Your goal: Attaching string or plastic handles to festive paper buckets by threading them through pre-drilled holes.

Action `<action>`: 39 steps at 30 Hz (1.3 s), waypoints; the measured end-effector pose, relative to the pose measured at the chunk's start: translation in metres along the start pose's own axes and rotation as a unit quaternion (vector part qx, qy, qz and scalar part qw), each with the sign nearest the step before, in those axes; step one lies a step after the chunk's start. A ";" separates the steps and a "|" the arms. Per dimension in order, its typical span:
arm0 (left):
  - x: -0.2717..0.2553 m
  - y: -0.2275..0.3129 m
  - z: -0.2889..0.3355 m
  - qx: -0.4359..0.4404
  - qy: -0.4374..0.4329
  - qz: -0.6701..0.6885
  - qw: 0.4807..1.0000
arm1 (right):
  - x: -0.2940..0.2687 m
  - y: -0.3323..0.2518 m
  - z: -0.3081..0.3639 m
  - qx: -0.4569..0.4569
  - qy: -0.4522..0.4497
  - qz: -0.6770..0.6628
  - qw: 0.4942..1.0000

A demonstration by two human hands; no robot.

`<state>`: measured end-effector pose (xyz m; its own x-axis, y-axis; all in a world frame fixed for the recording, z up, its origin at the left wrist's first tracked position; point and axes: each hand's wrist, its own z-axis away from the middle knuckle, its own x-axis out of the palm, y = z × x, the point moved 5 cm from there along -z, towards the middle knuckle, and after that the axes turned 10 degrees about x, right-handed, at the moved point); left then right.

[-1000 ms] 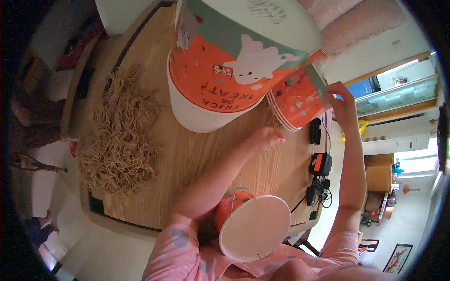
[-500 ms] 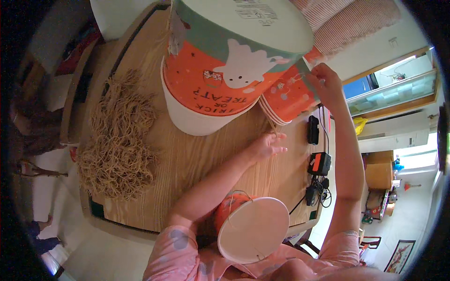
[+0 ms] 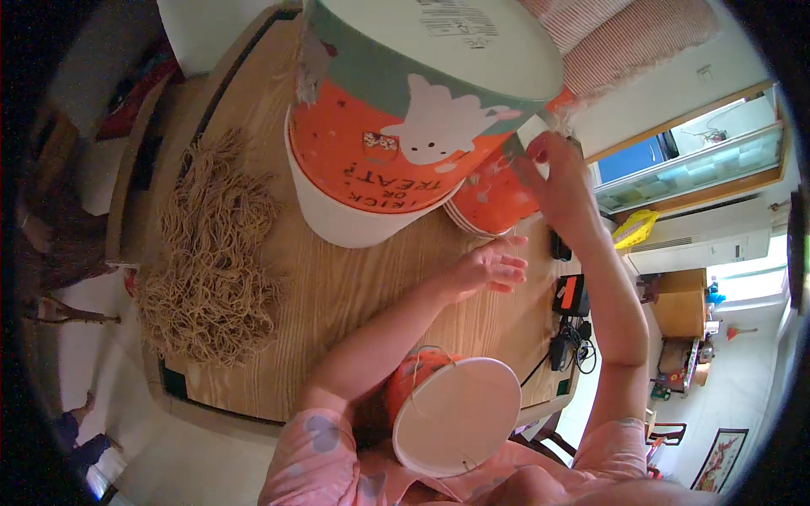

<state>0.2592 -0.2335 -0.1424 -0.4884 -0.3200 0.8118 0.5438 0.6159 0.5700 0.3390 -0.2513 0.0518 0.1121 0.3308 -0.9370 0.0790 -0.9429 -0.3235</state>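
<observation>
My left hand [image 3: 485, 271] is held over the table with its fingers apart and nothing visible in them. My right hand [image 3: 564, 181] is beside a stack of small orange and green buckets [image 3: 498, 198] with pale rims. Its fingers are curled close to the upper part of the stack; whatever they hold is hidden. To the left stands a large upside-down orange and green bucket [image 3: 354, 143] with a white ghost printed on it and a pale rim below. Against my body, between my arms, rests a small orange bucket [image 3: 460, 413] with a pale round face and a thin cord handle.
A tangled heap of brown twine [image 3: 215, 261] covers the left side of the wooden table [image 3: 380, 295]. Along the right edge lie a black and orange box [image 3: 571, 295] and a coiled black cable [image 3: 575, 346]. Striped cushions [image 3: 633, 51] are beyond the far side.
My right hand has come down and left along the small bucket stack, which has shifted slightly left. My left hand has opened from around a thin cord.
</observation>
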 end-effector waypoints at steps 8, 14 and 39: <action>-0.003 0.002 -0.001 -0.009 0.019 0.080 0.997 | 0.004 0.026 0.026 -0.087 0.032 0.123 0.988; -0.012 0.002 -0.003 0.012 0.034 0.077 0.996 | -0.014 0.065 0.085 -0.006 0.153 -0.116 0.981; -0.037 -0.013 -0.009 -0.004 0.108 0.088 0.990 | 0.079 0.188 0.089 0.114 -0.014 0.026 0.993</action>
<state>0.2767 -0.2365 -0.1790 -0.2290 -0.3549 0.9064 0.6131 0.6707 0.4175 0.2748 -0.4061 -0.0954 0.0815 0.2836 -0.9555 -0.1535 -0.9437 -0.2932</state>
